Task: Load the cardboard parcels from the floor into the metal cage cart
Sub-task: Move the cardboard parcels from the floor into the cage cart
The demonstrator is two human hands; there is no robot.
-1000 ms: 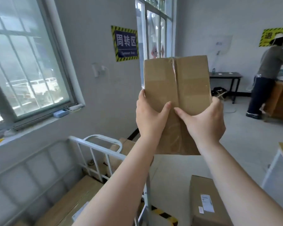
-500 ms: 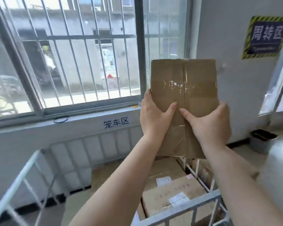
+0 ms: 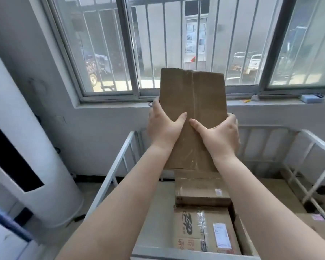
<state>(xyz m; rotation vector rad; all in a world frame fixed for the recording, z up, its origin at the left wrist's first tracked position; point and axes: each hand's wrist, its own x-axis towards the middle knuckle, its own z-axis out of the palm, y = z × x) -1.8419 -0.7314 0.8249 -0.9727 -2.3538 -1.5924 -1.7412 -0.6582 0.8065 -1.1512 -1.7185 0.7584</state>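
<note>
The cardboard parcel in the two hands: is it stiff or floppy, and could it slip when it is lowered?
The cardboard parcel probably is stiff: its upper half stands straight above the grip without sagging. It seems light, since the left hand and right hand hold only its lower sides. The glossy tape along its middle may be slippery, though the thumbs press mostly on bare cardboard.

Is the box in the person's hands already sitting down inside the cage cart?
No, both the left hand and the right hand hold the cardboard parcel up in the air above the boxes in the metal cage cart.
</note>
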